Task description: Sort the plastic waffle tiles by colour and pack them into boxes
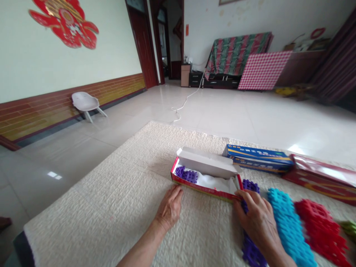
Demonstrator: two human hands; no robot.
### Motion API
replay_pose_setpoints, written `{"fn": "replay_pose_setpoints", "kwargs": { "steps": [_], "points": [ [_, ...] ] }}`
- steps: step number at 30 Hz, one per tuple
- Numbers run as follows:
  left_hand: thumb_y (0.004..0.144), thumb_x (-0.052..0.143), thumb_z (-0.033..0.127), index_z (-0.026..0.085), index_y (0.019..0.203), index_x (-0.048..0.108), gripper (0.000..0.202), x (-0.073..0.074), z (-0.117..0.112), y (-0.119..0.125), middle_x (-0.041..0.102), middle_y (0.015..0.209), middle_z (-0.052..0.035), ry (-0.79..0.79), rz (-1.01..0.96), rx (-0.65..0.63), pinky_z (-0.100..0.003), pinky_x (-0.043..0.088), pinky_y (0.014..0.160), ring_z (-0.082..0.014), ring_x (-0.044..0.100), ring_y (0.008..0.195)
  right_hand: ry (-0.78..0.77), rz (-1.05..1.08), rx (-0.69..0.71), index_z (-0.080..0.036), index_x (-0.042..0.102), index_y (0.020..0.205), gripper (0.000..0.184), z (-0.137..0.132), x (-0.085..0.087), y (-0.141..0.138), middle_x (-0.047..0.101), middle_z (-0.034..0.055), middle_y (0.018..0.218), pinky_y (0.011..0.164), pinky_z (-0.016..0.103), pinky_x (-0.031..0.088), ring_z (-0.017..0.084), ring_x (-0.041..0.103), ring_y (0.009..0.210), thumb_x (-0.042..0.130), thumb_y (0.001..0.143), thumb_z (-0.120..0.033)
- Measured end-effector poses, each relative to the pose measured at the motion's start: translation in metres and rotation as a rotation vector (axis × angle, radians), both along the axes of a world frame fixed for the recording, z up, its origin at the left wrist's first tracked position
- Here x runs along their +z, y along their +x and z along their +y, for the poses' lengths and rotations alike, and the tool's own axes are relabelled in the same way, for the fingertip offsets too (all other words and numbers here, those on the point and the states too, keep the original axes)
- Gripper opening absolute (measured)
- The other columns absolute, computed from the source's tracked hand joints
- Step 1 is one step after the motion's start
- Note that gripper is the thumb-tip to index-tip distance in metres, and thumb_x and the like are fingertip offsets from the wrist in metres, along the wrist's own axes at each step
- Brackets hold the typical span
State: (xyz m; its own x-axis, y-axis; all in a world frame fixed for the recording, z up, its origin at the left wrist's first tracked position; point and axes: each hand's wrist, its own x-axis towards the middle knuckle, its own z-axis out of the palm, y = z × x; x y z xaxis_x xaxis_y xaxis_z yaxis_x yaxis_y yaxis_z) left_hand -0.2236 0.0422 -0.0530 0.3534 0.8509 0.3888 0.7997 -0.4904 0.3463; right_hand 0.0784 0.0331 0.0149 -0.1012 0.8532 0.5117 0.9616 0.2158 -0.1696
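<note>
An open red cardboard box lies lengthwise on the cream quilted cover, its white lid flap raised at the back. Purple plastic lattice blocks sit at the box's left end, on a white lining. My left hand rests on the cover by the front left corner, fingers stretched out and holding nothing. At the right end, the thumb and fingers of my right hand close on the box's corner. More purple lattice blocks lie under and beside this hand, partly hidden by it. Blue lattice blocks are just right of it.
Red lattice blocks and a few green ones lie farther right. A closed blue box and a dark red box stand behind. The cream cover ends at the tiled floor. A white chair stands by the wall.
</note>
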Motion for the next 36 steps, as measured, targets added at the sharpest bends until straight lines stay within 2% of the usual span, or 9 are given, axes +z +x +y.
{"fn": "replay_pose_setpoints", "kwargs": {
  "steps": [6, 14, 23, 29, 33, 36],
  "points": [
    [0.080, 0.039, 0.005, 0.012, 0.126, 0.056, 0.049, 0.006, 0.003, 0.004, 0.059, 0.127, -0.0144, -0.026, 0.044, 0.004, -0.045, 0.048, 0.103, -0.0264, 0.052, 0.121, 0.028, -0.008, -0.008, -0.023, 0.057, 0.102, 0.021, 0.005, -0.001, 0.000, 0.063, 0.0067, 0.099, 0.080, 0.040, 0.042, 0.024, 0.061, 0.090, 0.043, 0.090, -0.032],
    [0.088, 0.040, 0.014, 0.015, 0.132, 0.053, 0.045, 0.000, -0.001, 0.007, 0.055, 0.135, -0.0119, -0.007, 0.078, 0.071, -0.048, 0.046, 0.105, -0.0276, 0.048, 0.127, 0.013, 0.033, -0.008, -0.023, 0.057, 0.102, 0.021, 0.008, -0.004, 0.001, 0.063, 0.0070, 0.099, 0.084, 0.041, 0.042, 0.024, 0.060, 0.090, 0.045, 0.089, -0.033],
    [0.085, 0.041, 0.009, 0.018, 0.140, 0.045, 0.056, -0.009, -0.002, 0.005, 0.053, 0.138, -0.0115, 0.031, 0.120, 0.081, -0.048, 0.049, 0.103, -0.0275, 0.048, 0.129, 0.042, 0.041, -0.001, -0.025, 0.057, 0.097, 0.016, 0.013, -0.005, 0.002, 0.063, 0.0063, 0.097, 0.085, 0.041, 0.041, 0.023, 0.059, 0.087, 0.047, 0.087, -0.032],
    [0.084, 0.040, 0.007, 0.016, 0.138, 0.047, 0.055, -0.009, -0.001, 0.006, 0.054, 0.136, -0.0128, 0.031, 0.117, 0.077, -0.049, 0.049, 0.102, -0.0282, 0.049, 0.128, 0.002, 0.021, -0.009, -0.025, 0.059, 0.095, 0.015, 0.015, -0.001, 0.001, 0.064, 0.0062, 0.097, 0.083, 0.041, 0.042, 0.023, 0.060, 0.086, 0.048, 0.087, -0.032],
    [0.085, 0.041, 0.008, 0.015, 0.135, 0.049, 0.052, -0.006, 0.000, 0.008, 0.055, 0.135, -0.0129, 0.030, 0.110, 0.075, -0.049, 0.048, 0.103, -0.0286, 0.049, 0.128, -0.025, 0.002, 0.000, -0.024, 0.059, 0.110, 0.027, 0.013, 0.002, 0.002, 0.064, 0.0086, 0.107, 0.085, 0.042, 0.043, 0.024, 0.063, 0.093, 0.044, 0.089, -0.032],
    [0.085, 0.041, 0.008, 0.013, 0.132, 0.052, 0.048, -0.003, 0.001, 0.009, 0.056, 0.133, -0.0137, 0.040, 0.092, 0.075, -0.048, 0.048, 0.103, -0.0288, 0.049, 0.127, 0.027, 0.025, -0.024, -0.021, 0.054, 0.123, 0.036, -0.002, 0.005, 0.010, 0.063, 0.0117, 0.117, 0.087, 0.044, 0.045, 0.027, 0.061, 0.103, 0.041, 0.092, -0.034]
  ]
}}
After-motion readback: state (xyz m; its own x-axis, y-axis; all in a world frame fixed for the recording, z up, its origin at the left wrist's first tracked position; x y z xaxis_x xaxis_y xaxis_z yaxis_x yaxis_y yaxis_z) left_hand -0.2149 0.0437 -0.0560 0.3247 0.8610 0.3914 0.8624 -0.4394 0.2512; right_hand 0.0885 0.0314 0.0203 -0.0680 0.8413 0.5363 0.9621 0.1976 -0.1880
